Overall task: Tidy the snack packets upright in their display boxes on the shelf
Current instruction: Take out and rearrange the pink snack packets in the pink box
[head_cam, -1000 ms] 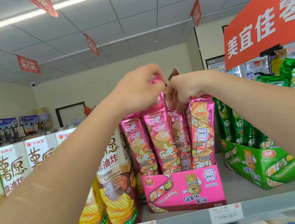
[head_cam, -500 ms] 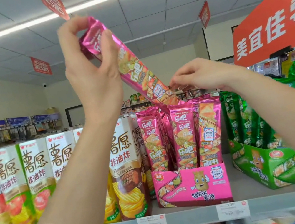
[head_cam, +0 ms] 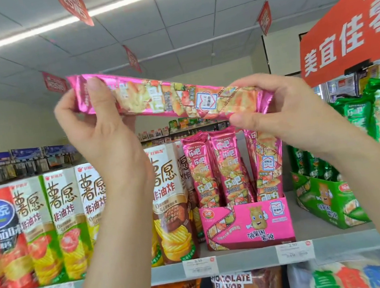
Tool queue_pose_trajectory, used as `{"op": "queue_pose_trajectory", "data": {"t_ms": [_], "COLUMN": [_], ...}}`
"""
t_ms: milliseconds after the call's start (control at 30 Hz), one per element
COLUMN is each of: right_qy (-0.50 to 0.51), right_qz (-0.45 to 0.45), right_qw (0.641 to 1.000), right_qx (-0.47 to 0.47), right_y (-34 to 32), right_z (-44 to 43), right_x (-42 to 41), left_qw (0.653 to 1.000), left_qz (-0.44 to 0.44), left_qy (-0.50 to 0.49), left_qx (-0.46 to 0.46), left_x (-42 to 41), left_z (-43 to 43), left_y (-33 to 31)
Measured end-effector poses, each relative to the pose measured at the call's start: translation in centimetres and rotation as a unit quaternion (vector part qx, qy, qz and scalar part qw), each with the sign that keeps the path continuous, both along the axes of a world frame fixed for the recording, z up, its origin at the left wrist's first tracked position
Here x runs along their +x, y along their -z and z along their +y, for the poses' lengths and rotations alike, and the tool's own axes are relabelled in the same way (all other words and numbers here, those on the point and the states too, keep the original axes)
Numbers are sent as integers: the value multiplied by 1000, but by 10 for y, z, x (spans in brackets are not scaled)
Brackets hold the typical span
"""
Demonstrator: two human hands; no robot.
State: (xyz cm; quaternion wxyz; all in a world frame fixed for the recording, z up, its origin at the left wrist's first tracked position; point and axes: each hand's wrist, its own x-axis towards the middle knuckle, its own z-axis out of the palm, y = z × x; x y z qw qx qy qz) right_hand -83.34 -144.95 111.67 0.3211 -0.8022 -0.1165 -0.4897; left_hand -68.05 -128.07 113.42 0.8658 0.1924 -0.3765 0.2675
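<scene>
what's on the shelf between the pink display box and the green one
Nothing: in the head view, only bare grey shelf separates the pink display box from the green display box.

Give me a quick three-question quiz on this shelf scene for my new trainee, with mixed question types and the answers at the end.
1. True or false: the held packet stands upright in the pink box.
2. Which display box sits right of the pink one? A) green box B) blue box C) none
3. Fill in: the left hand and right hand each pinch one ___ of the packet.
Key: 1 false, it is held nearly level above the box; 2 A; 3 end.
</scene>
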Motion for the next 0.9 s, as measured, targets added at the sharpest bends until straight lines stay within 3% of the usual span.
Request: {"op": "queue_pose_trajectory", "data": {"t_ms": [67, 267, 433, 533, 633, 800, 900], "right_qy": [-57, -142, -147, -136, -110, -183, -200], "right_qz": [-28, -102, -113, -126, -138, -129, -124], "right_qw": [996, 964, 942, 917, 908, 886, 872], "right_qx": [58, 203, 281, 353, 379, 407, 430], "right_y": [5, 38, 108, 142, 156, 167, 176], "right_z": [0, 6, 7, 12, 15, 17, 17], "right_x": [-8, -29, -53, -52, -51, -62, -66], "left_qw": [998, 983, 958, 950, 935, 901, 916], "left_qz": [-1, 26, -60, -56, -12, 11, 20], "left_qy": [48, 22, 64, 105, 183, 124, 140], "left_qx": [35, 181, 273, 289, 302, 416, 375], "left_x": [-4, -14, -19, -25, -29, -34, -37], "left_z": [-1, 4, 6, 3, 2, 4, 4], "left_y": [11, 42, 84, 105, 120, 138, 143]}}
